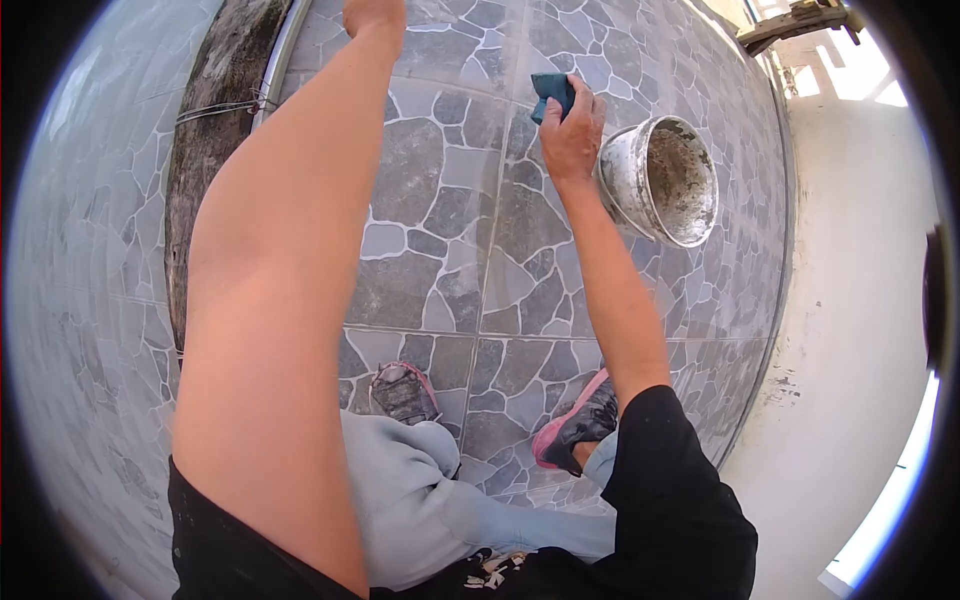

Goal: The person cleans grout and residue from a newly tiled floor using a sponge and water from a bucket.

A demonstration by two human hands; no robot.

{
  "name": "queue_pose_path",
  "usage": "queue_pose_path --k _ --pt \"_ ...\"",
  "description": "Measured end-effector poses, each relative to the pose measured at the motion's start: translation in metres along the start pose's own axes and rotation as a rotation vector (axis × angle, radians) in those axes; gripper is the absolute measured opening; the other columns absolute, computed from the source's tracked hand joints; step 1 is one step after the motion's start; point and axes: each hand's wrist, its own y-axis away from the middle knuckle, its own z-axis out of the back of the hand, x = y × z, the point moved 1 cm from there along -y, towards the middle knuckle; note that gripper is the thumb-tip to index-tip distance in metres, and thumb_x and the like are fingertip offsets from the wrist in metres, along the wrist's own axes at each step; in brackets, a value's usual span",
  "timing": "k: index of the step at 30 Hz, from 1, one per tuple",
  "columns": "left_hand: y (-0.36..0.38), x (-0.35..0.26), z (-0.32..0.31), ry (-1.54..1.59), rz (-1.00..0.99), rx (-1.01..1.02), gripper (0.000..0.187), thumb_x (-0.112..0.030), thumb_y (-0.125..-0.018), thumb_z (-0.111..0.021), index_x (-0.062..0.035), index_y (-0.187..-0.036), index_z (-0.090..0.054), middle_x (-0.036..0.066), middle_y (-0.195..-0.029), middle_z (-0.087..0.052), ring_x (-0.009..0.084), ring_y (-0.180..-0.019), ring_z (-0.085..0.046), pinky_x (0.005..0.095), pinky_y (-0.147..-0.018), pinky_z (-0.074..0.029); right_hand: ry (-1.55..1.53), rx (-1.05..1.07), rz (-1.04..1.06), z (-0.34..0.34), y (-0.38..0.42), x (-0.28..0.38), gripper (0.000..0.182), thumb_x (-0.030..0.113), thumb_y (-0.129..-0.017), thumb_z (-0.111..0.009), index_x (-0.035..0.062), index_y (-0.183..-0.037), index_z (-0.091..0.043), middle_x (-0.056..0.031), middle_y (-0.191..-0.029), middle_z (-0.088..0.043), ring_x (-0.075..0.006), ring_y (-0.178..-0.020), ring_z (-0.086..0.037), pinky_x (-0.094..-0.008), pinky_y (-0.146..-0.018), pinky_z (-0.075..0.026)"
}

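My right hand (572, 140) is closed around a dark teal sponge (552, 94), thumb on its near side and fingers over its right side. The sponge is close over the stone-patterned floor tiles (405, 170). Just right of that hand is a white bucket (622, 180), smeared with grey dirt inside and out; my wrist is near its left side. My left arm stretches up the left of the view, and only the wrist end of my left hand (374, 14) shows at the top edge. Its fingers are out of frame.
A rough wooden beam (208, 150) bound with wire runs along the left. On the right rises a pale wall (850, 250). My shoes (404, 392) stand on the tiles below. A piece of wood (800, 24) juts in at the top right.
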Motion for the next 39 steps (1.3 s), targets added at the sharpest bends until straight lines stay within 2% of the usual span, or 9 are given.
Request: queue_pose_path --k 2,5,9,11,18,20,27,30,39 --pt "-0.053 0.050 -0.005 -1.732 -0.644 0.032 0.029 -0.015 -0.100 -0.048 -0.0102 -0.115 -0.073 0.012 -0.118 -0.072 0.0265 -0.110 -0.070 0.0413 -0.087 -0.055 -0.120 0.074 -0.047 0.038 0.064 0.033 0.045 0.009 -0.087 -0.069 0.0051 -0.130 -0.058 -0.0184 -0.109 -0.059 -0.0370 -0.103 -0.057 -0.0494 -0.090 -0.046" --pt "-0.061 0.051 -0.003 -1.755 -0.779 0.021 0.026 -0.015 -0.100 -0.051 -0.0107 -0.111 -0.074 0.011 -0.112 -0.074 0.0251 -0.105 -0.072 0.0397 -0.084 -0.056 -0.227 0.413 -0.027 0.070 0.220 0.058 0.041 0.007 -0.076 -0.077 0.0123 -0.117 -0.073 -0.0111 -0.102 -0.060 -0.0323 -0.097 -0.060 -0.0456 -0.087 -0.046" --pt "-0.062 0.052 -0.006 -0.811 -0.275 0.019 0.022 -0.012 -0.098 -0.055 -0.0120 -0.105 -0.076 0.009 -0.107 -0.076 0.0230 -0.100 -0.074 0.0375 -0.080 -0.057 -0.069 0.278 0.030 0.012 0.155 0.033 0.036 0.012 -0.076 -0.077 0.0136 -0.112 -0.076 -0.0059 -0.094 -0.059 -0.0270 -0.093 -0.060 -0.0433 -0.078 -0.043" --pt "-0.019 0.018 0.011 -0.042 -0.097 -0.059 0.038 -0.030 -0.087 -0.067 0.0046 -0.102 -0.068 0.017 -0.096 -0.071 0.0268 -0.079 -0.068 0.0370 -0.071 -0.055 0.052 0.192 -0.027 -0.043 0.070 0.000 0.029 0.017 -0.082 -0.074 0.0145 -0.111 -0.076 -0.0057 -0.098 -0.062 -0.0260 -0.099 -0.060 -0.0452 -0.081 -0.044" --pt "-0.042 0.031 0.029 0.154 -0.024 0.032 0.034 -0.023 -0.084 -0.071 0.0026 -0.106 -0.067 0.013 -0.107 -0.069 0.0253 -0.090 -0.067 0.0381 -0.070 -0.056 0.175 0.178 0.100 -0.053 0.046 -0.004 0.035 0.020 -0.090 -0.065 0.0103 -0.124 -0.068 -0.0152 -0.110 -0.061 -0.0345 -0.105 -0.058 -0.0489 -0.086 -0.047" --pt "-0.070 0.038 0.028 -1.626 -0.663 -0.113 0.024 -0.014 -0.100 -0.051 -0.0084 -0.106 -0.074 0.011 -0.108 -0.075 0.0231 -0.103 -0.072 0.0400 -0.078 -0.057 0.083 0.361 0.150 0.004 0.128 0.030 0.037 0.011 -0.085 -0.066 0.0082 -0.122 -0.071 -0.0132 -0.105 -0.058 -0.0332 -0.102 -0.058 -0.0456 -0.085 -0.046" --pt "0.026 -0.025 0.034 -0.042 0.021 -0.057 0.032 -0.023 -0.085 -0.071 0.0003 -0.106 -0.067 0.012 -0.105 -0.068 0.0245 -0.090 -0.067 0.0385 -0.070 -0.056 0.033 0.277 0.120 -0.021 0.099 0.003 0.040 0.004 -0.075 -0.066 0.0146 -0.113 -0.075 -0.0105 -0.108 -0.061 -0.0310 -0.105 -0.059 -0.0471 -0.083 -0.044" --pt "0.035 -0.020 0.027 -0.177 0.047 -0.382 0.030 -0.024 -0.086 -0.070 -0.0016 -0.106 -0.067 0.011 -0.105 -0.068 0.0241 -0.090 -0.066 0.0383 -0.070 -0.056 0.168 0.333 0.005 -0.076 -0.019 -0.022 0.023 0.012 -0.081 -0.066 0.0131 -0.102 -0.073 -0.0120 -0.112 -0.062 -0.0328 -0.112 -0.058 -0.0519 -0.092 -0.046" --pt "-0.043 0.019 0.074 -0.163 -0.249 0.157 0.033 -0.026 -0.085 -0.071 -0.0009 -0.106 -0.066 0.012 -0.108 -0.068 0.0234 -0.091 -0.066 0.0375 -0.070 -0.056 0.069 0.410 0.075 -0.034 0.075 -0.003 0.026 0.016 -0.079 -0.069 0.0127 -0.105 -0.074 -0.0119 -0.116 -0.060 -0.0330 -0.114 -0.057 -0.0512 -0.094 -0.046"
